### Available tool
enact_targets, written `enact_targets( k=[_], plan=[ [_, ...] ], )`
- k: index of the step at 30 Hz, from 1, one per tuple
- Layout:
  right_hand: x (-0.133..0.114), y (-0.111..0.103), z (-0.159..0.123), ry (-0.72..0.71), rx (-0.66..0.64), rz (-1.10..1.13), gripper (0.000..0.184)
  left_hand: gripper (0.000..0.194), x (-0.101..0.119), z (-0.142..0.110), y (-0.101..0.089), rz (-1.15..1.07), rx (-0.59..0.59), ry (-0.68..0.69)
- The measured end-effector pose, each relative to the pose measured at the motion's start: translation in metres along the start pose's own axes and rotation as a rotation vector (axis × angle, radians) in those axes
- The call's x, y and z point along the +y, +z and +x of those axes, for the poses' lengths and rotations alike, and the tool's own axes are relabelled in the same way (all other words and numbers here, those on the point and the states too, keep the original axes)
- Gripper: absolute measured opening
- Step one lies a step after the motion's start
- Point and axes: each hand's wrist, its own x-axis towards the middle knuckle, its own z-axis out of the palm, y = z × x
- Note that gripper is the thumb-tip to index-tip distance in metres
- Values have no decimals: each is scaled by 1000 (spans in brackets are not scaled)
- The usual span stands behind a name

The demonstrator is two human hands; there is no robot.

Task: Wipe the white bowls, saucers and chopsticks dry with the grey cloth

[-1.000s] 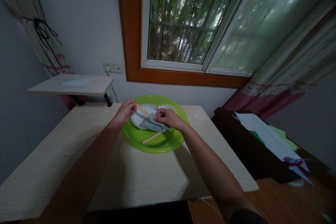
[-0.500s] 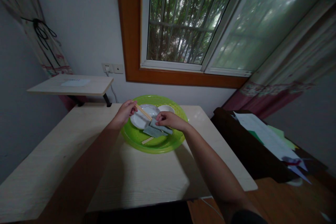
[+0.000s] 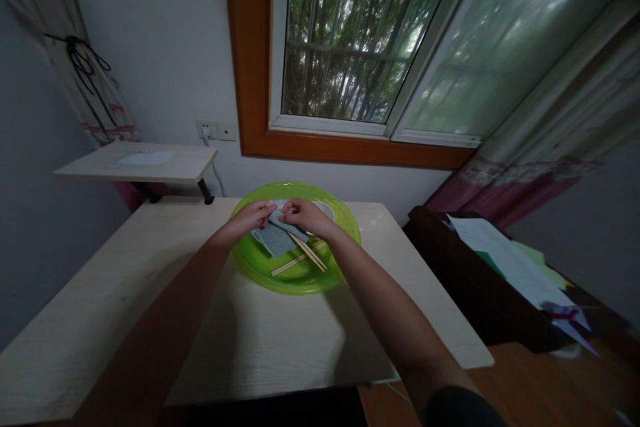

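Note:
A grey cloth point(image 3: 277, 241) is bunched around the upper part of a pair of wooden chopsticks point(image 3: 313, 256), whose lower ends stick out down to the right. My left hand point(image 3: 253, 216) is closed at their upper end, where cloth and fingers hide the sticks. Close beside it, my right hand point(image 3: 309, 217) pinches the cloth over them. Below, another pair of chopsticks point(image 3: 287, 267) lies slanted in a bright green basin point(image 3: 295, 287). Behind my hands, a white bowl point(image 3: 327, 209) shows at the right, and a larger white dish is mostly covered.
The basin rests on a pale wooden table point(image 3: 280, 340) against the wall. A small raised shelf point(image 3: 185, 163) with a paper on it stands at the left back. To the right is a dark brown piece of furniture point(image 3: 450, 267) with papers on it. A window is above.
The cloth has slid up the chopsticks toward my left hand, baring their lower ends. My right hand has moved left, nearly meeting my left hand, which has shifted slightly right and down.

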Motion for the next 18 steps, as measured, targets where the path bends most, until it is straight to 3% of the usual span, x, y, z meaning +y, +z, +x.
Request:
enact_targets(
  k=[5, 13, 18],
  plan=[
    [-1, 3, -4, -20, -1, 18, 33, 41, 2, -2, -2, -62, 60, 76],
    [14, 0, -5, -21, -71, 71, 36, 31, 5, 1, -9, -431, 443, 144],
    [20, -5, -5, -21, -78, 57, 35, 26, 5, 1, -11, -501, 562, 185]
  ],
)
